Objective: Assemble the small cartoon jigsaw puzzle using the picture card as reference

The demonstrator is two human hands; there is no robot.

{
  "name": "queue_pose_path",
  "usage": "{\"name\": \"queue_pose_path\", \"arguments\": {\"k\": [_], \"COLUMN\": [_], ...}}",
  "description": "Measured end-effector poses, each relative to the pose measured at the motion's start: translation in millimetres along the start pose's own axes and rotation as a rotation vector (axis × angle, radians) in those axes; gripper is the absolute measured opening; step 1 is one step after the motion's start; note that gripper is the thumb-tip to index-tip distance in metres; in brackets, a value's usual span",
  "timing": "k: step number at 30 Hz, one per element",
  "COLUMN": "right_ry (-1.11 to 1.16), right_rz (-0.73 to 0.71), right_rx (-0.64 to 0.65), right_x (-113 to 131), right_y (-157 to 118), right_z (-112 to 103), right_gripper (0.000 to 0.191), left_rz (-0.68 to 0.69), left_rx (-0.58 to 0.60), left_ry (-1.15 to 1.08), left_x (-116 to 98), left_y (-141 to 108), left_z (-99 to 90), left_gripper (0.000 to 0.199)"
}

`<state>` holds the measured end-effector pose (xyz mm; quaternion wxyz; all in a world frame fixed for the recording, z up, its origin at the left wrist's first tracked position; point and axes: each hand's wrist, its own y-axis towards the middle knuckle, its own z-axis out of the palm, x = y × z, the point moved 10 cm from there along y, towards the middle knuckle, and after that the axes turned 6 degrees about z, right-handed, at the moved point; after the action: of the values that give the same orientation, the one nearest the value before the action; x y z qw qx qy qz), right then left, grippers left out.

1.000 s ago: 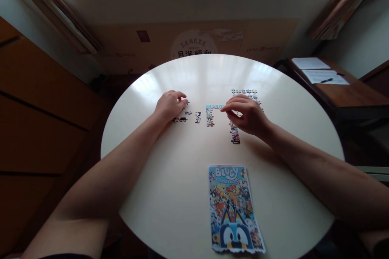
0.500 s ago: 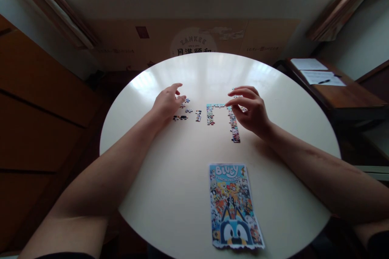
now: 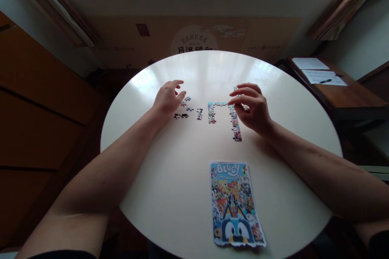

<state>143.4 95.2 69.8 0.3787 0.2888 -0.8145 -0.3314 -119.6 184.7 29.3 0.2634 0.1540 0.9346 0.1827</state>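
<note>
On a round white table lies a partly joined jigsaw puzzle (image 3: pixel 211 114), its strips making a top edge and two sides of a frame. My right hand (image 3: pixel 251 105) hovers at the frame's upper right corner, fingers apart and bent, nothing visible in them; it partly hides several pieces behind it. My left hand (image 3: pixel 168 97) is over the left group of loose puzzle pieces (image 3: pixel 188 98), thumb and fingers spread, holding nothing I can see. A short joined strip of pieces (image 3: pixel 199 113) lies between that group and the frame. Dark pieces (image 3: pixel 181 116) sit just below the left hand.
Nearer to me lies a printed picture sheet (image 3: pixel 234 206) with a torn lower edge, reading "Bluey". The white table (image 3: pixel 170 194) has a curved rim. To the right stands a brown wooden desk (image 3: pixel 358 89) with papers (image 3: pixel 323 77) and a pen on it.
The view has shifted very slightly. Both hands keep nearly the same places and poses, and the puzzle pieces look unmoved.
</note>
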Motion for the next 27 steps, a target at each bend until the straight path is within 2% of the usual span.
{"name": "queue_pose_path", "arguments": {"k": [4,9,17,23,27], "right_ry": [0.003,0.060,0.120,0.164,0.210], "right_rz": [0.022,0.033,0.035,-0.022,-0.054], "right_rx": [-0.005,-0.035,-0.014,0.016,0.078], "right_x": [1.2,6.8,23.7,40.7,46.6], "right_y": [0.1,-0.3,1.4,4.5,3.7], "right_z": [-2.4,-8.0,-14.0,-16.9,-12.8], "right_gripper": [0.033,0.034,0.035,0.034,0.031], "left_rz": [0.072,0.106,0.101,0.127,0.101], "left_rx": [-0.190,-0.282,-0.307,-0.327,-0.277], "left_ry": [-0.055,-0.088,-0.094,-0.084,-0.054], "left_x": [-13.5,-18.0,-18.9,-18.0,-15.8], "left_y": [-0.6,-5.1,-8.5,-11.4,-10.8], "left_z": [-26.2,-41.6,-48.0,-52.0,-50.1], "left_gripper": [0.027,0.021,0.021,0.024,0.023]}}
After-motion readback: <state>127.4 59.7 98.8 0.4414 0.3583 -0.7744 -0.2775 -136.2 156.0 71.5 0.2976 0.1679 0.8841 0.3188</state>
